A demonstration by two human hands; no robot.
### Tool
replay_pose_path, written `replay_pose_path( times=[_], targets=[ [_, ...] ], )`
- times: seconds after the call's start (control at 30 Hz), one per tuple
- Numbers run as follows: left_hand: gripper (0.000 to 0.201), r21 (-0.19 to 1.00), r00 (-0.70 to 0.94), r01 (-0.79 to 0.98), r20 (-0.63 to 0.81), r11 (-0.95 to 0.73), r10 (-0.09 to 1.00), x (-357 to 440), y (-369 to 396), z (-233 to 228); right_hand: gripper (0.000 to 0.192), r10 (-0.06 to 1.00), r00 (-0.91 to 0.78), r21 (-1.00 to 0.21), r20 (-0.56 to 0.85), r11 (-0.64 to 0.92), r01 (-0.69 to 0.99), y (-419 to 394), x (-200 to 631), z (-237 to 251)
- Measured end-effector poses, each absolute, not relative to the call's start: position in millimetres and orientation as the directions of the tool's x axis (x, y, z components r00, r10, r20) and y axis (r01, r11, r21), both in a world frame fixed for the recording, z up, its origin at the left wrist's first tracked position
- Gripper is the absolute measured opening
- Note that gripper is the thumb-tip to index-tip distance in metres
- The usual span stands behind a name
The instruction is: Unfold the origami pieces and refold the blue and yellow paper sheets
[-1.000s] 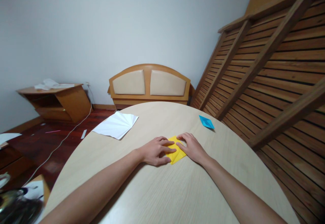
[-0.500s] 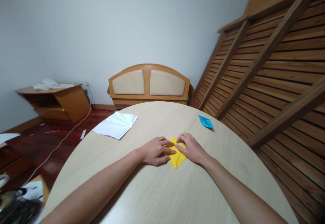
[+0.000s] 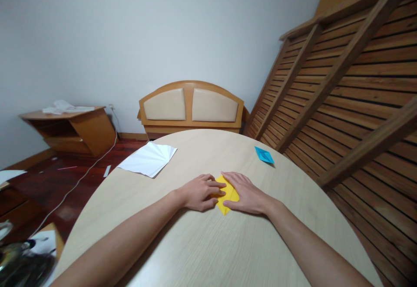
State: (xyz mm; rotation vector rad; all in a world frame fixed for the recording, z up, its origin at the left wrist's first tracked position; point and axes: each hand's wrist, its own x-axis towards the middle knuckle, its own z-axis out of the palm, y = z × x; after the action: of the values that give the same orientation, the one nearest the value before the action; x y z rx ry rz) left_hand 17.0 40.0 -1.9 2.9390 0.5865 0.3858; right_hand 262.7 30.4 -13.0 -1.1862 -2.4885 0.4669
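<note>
A yellow folded paper [image 3: 230, 191] lies on the round wooden table [image 3: 195, 248] in front of me, one corner pointing toward me. My left hand [image 3: 203, 192] rests over its left edge, fingers spread and pressing on the sheet. On the right side, my right hand [image 3: 246, 192] lies flat with its thumb apart from the fingers, touching the paper's right edge. Both hands cover parts of the sheet's sides. Neither hand grips it.
A creased white sheet [image 3: 149, 159] lies at the table's left edge, and a small blue folded paper [image 3: 264, 155] at the far right. Beyond stand a headboard [image 3: 189, 88] and a low cabinet [image 3: 86, 133]. A slatted wooden frame [image 3: 339, 74] leans on the right.
My right hand has spread and flattened along the yellow paper's right edge, its thumb moving nearer to me. My left hand has stayed almost still.
</note>
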Motion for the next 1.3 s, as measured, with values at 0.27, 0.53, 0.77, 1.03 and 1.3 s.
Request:
replay_pose_path(
  times=[0.27, 0.53, 0.77, 1.03, 1.3],
  targets=[
    [0.043, 0.167, 0.895, 0.36, 0.218, -0.918, 0.39, 17.7, 40.4, -1.9, 0.108, 0.807, -0.588, -0.437, 0.064, 0.552, 0.71, 26.8, 260.0, -12.9],
    [0.043, 0.169, 0.892, 0.368, 0.213, -0.914, 0.398, 17.5, 39.8, -1.6, 0.116, 0.813, -0.583, -0.457, 0.0, 0.518, 0.723, 27.9, 262.5, -16.6],
    [0.042, 0.161, 0.893, 0.37, 0.21, -0.915, 0.398, 18.3, 38.7, -0.3, 0.091, 0.876, -0.46, -0.425, 0.146, 0.475, 0.771, 43.3, 278.3, -22.3],
    [0.043, 0.154, 0.894, 0.365, 0.216, -0.918, 0.392, 18.3, 39.5, -1.4, 0.073, 0.902, -0.358, -0.42, 0.243, 0.43, 0.799, 60.5, 284.9, -34.6],
    [0.042, 0.158, 0.888, 0.373, 0.225, -0.914, 0.401, 17.7, 39.7, -3.7, 0.052, 0.874, -0.346, -0.475, 0.342, 0.478, 0.738, 56.6, 278.9, -32.0]
  ],
)
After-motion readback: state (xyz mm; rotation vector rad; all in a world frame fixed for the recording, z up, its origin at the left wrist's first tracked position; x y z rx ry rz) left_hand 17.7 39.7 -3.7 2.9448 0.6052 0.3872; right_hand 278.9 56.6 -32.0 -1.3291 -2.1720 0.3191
